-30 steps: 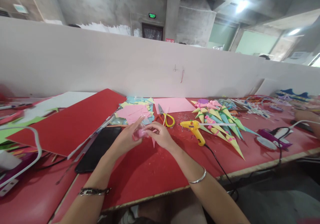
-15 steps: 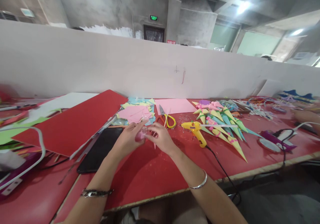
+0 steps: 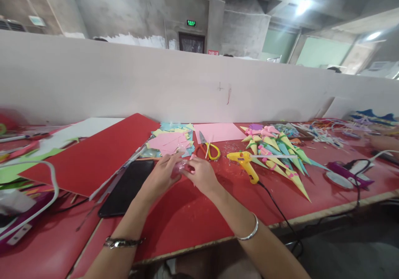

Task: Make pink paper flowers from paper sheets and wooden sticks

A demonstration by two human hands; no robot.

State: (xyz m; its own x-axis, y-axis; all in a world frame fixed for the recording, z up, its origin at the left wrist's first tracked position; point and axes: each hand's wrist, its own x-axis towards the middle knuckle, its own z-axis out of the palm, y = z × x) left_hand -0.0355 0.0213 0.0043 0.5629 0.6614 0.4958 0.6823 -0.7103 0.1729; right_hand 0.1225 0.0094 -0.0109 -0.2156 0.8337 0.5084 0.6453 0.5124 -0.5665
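My left hand (image 3: 162, 174) and my right hand (image 3: 202, 174) meet over the red table. Between them is a small crinkled clear plastic bag (image 3: 178, 167) with something pink showing through it. The left fingers are closed around its left side, while the right thumb and fingertips pinch its right side. A bit of pink pokes out by the right fingers; its kind is hidden. Just beyond the hands lie scissors (image 3: 212, 150) with yellow and red handles and a pile of pink, yellow and blue paper pieces (image 3: 170, 141).
A yellow glue gun (image 3: 245, 162) with a cord lies right of my hands, beside many paper cones (image 3: 280, 154). A black phone (image 3: 127, 187) and a large red sheet (image 3: 93, 158) are on the left. A purple power strip (image 3: 350, 175) sits far right, near another person's arm.
My right hand has shifted slightly and its fingers have curled further over the plastic bag. The left hand stays on the bag. The view has moved a little.
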